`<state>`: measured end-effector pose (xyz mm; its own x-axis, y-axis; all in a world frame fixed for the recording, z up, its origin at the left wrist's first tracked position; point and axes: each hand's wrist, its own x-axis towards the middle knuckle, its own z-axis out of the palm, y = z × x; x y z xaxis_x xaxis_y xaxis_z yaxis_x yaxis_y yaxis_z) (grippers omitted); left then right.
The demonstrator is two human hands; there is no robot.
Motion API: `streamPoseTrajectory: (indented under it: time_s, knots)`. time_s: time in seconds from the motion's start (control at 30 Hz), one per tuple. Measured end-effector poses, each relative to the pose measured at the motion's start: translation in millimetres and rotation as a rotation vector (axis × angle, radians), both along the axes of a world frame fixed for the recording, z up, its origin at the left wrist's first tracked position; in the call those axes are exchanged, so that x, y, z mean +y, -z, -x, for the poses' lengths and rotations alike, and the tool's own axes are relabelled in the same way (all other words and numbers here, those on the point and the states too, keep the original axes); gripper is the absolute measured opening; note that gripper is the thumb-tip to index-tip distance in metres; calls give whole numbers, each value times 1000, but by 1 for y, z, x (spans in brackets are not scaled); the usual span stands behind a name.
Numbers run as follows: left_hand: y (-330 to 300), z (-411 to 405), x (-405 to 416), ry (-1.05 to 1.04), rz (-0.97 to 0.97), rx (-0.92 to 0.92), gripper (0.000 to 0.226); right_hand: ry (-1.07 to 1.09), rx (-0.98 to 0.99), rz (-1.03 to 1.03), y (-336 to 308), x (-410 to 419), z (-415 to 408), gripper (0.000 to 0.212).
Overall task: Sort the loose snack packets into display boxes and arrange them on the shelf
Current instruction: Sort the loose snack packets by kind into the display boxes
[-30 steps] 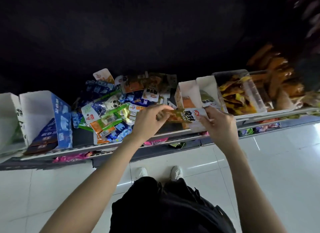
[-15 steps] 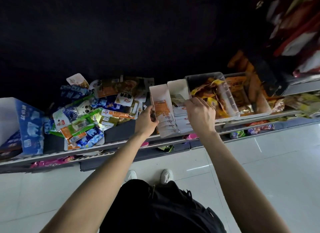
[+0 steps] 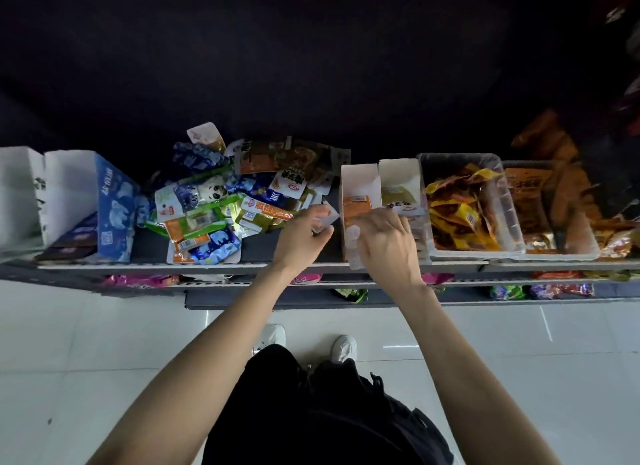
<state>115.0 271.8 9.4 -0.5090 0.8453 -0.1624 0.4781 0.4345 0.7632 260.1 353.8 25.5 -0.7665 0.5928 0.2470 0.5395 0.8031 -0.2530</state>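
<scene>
We see the loose snack packets (image 3: 221, 205) heaped on the dark shelf (image 3: 256, 248), left of centre, mostly blue, green and orange wrappers lying across one another; the front ones reach the shelf's front edge. Just right of the heap stand two white display boxes side by side. The left display box (image 3: 358, 182) holds orange packets on end, and the right display box (image 3: 398, 175) holds yellowish-green ones.

Our right hand (image 3: 388, 243) lies over the front of the left display box, fingers curled down into the packets there; we cannot tell whether it grips one. Our left hand (image 3: 304, 237) sits between the heap and that box, its thumb and fingers pinching a small white packet (image 3: 327, 213) by its corner.

Further right, a clear plastic bin (image 3: 509, 218) touches the right display box and is filled with yellow and brown packets. A second clear bin (image 3: 588, 253) beside it holds orange-brown packets. At the far left a blue carton (image 3: 116, 208) stands with dark flat packs at its foot, next to a white carton (image 3: 17, 191).

A bare strip of shelf shows between the heap and the boxes, beneath our left hand. Below the shelf edge lower shelves (image 3: 277, 302) carry pink and green packets, and the white tiled floor (image 3: 69, 343) lies open around our shoes (image 3: 343, 348).
</scene>
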Motion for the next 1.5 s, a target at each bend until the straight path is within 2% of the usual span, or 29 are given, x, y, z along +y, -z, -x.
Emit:
streamPoseTrajectory:
  time_s: [0.07, 0.2, 0.3, 0.4, 0.5, 0.63, 0.73, 0.83, 0.97, 1.1, 1.23, 1.3, 1.4, 1.5]
  knots:
    - [-3, 14, -28, -42, -102, 77, 29, -71, 11, 83, 3, -17, 15, 30]
    - [7, 55, -86, -192, -171, 305, 12, -157, -186, 279, 12, -46, 53, 28]
    - [27, 91, -120, -339, -113, 367, 13, -184, -275, 333, 24, -64, 85, 30]
    - [49, 125, -140, -389, 75, 373, 29, -208, -295, 305, 37, -77, 117, 36]
    - [61, 152, -147, -321, 243, 378, 47, -235, -327, 297, 49, -86, 151, 48]
    - [68, 173, -145, -146, 353, 382, 52, -329, -501, 363, 58, -99, 186, 56]
    - [73, 181, -148, -48, 360, 506, 54, -426, -679, 323, 67, -112, 197, 55]
    - [76, 189, -151, 65, 301, 667, 50, -393, -769, 293, 75, -121, 197, 54]
    - [72, 196, -152, 219, 229, 785, 41, -356, -737, 267, 73, -124, 197, 51]
    - [69, 201, -152, 249, 205, 715, 41, -280, -684, 326, 75, -126, 193, 51]
    - [60, 205, -138, 358, 367, 801, 45, -256, -654, 356, 77, -126, 191, 50]
    - [52, 206, -135, 464, 421, 842, 37, -232, -608, 393, 75, -126, 193, 48]
    - [43, 207, -134, 469, 386, 871, 26, -83, -349, 531, 64, -128, 195, 41]
    - [27, 208, -130, 185, 139, 711, 34, 142, 11, 653, 43, -128, 192, 32]
